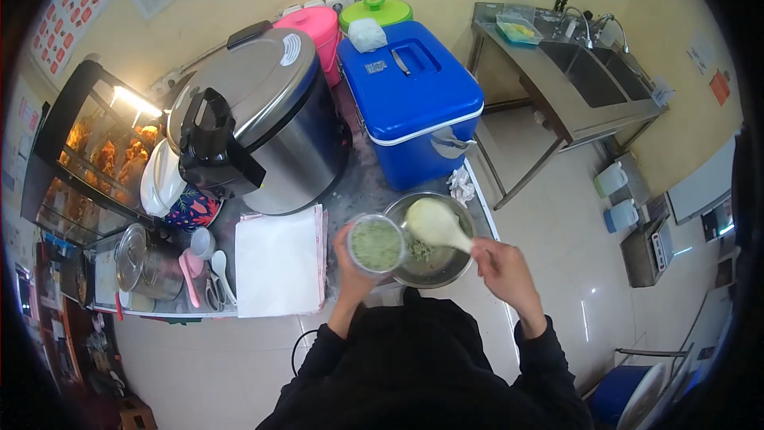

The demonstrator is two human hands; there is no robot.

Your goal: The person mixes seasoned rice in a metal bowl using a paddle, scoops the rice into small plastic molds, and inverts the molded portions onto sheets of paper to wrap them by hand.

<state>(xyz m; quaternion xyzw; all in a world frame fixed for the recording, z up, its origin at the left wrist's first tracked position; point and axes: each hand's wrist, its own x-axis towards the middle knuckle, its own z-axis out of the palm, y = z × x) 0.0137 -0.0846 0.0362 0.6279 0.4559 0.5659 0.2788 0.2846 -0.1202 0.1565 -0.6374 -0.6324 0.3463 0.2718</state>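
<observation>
My left hand (pixel 351 277) is wrapped round a clear plastic cup (pixel 376 244) filled with a green, chopped-looking food. The cup is held over the left rim of a metal bowl (pixel 436 277). In my right hand (pixel 504 275) is the handle of a pale rice paddle (pixel 434 223), its broad head above the bowl and close to the cup. Some of the same green food (pixel 419 251) lies in the bowl, partly hidden by the paddle and cup. The bowl rests near the front right edge of the table.
A large steel cooker (pixel 298 143) and a blue cooler box (pixel 414 111) stand behind the bowl. White paper sheets (pixel 280 263) lie left of it, beside a white spoon (pixel 223 275), scissors (pixel 213 293) and a lidded pot (pixel 149 263). Crumpled tissue (pixel 461 185) sits by the right edge.
</observation>
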